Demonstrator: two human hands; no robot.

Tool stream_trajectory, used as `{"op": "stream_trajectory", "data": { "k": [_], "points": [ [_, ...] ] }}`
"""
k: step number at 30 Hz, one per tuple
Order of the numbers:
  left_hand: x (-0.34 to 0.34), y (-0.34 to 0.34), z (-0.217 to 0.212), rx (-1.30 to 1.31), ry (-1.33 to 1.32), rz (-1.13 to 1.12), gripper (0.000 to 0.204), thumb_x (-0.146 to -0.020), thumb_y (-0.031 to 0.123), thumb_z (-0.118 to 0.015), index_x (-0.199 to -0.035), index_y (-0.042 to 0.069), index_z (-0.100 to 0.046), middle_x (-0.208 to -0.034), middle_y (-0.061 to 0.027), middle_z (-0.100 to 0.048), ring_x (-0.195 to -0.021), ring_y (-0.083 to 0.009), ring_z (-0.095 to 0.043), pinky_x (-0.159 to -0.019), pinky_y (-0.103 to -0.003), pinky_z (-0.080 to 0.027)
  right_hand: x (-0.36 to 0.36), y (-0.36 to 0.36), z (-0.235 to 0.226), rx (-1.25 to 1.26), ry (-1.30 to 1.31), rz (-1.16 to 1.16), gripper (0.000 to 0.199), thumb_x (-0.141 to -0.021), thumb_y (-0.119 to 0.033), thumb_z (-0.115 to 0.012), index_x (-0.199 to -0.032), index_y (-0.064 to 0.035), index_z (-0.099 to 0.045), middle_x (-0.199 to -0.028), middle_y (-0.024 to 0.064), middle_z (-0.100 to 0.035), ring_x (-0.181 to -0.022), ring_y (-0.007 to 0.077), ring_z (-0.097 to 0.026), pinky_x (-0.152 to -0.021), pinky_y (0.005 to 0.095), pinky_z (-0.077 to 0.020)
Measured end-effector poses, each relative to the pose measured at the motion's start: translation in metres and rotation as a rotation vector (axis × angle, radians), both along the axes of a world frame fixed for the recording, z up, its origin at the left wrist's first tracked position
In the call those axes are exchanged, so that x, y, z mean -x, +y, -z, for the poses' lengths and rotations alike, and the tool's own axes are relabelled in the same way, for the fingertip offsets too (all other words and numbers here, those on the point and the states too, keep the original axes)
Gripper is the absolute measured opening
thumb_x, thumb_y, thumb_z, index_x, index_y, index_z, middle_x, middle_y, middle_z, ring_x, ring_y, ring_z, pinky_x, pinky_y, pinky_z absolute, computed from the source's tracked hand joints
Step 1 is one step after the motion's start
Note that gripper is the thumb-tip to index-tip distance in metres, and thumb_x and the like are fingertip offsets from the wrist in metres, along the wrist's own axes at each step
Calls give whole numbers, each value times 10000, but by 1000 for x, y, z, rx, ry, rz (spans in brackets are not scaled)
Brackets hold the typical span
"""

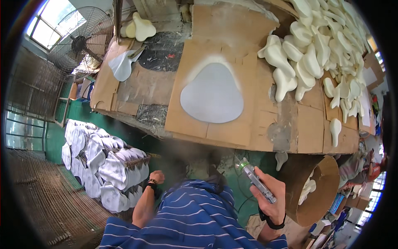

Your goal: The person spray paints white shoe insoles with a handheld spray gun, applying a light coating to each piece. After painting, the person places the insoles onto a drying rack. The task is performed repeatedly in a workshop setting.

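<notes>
Right hand (271, 197) is closed around a metal spray gun (260, 185), which it holds below the near edge of the counter (145, 92), at the person's right side. Left hand (157, 176) hangs low near the rack (137, 161) of white pieces; its fingers look curled, but I cannot tell whether something is in them. On the counter lies a grey flat piece (212, 95) with three rounded corners, flat on a cardboard sheet (180, 120), and a pale haze marks the sheet around its upper edge. The step in hand seems to be spraying this piece. For doing it well, I would keep the gun at an even height and pass over the piece in steady, overlapping strokes, a little beyond each edge, so that the corners get the same cover as the middle. It would be wise to keep the hose away from the wet surface, and to aim the spray away from the foam shapes (306, 66) heaped at the right.
</notes>
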State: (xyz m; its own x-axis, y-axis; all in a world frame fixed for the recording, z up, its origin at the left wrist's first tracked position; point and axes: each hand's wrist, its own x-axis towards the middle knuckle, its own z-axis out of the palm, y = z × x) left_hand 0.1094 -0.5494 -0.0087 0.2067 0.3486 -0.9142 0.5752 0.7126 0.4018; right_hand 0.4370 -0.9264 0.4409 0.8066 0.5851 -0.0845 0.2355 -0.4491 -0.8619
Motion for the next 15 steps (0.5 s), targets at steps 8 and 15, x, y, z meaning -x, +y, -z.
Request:
{"op": "stream_trajectory", "data": {
  "k": [8,15],
  "points": [
    [-10,-9,12,-83,76,198,276,-883,129,-509,-1141,61,-580,-861,-142,-640,-659,-328,-626,-546,-447,-517,19,-22,-6,56,9,148,516,-695,21,-722,-1200,16,-615,-833,157,-654,-682,217,-615,-635,269,-471],
    [-69,-1,-1,-87,14,307,420,-797,47,-534,-1216,44,-566,-889,-119,-672,-744,-246,-677,-620,-384,-561,30,-57,-1,102,44,415,453,-766,-42,-707,-1204,28,-611,-817,107,-645,-663,133,-549,-615,255,-446]
  ]
}}
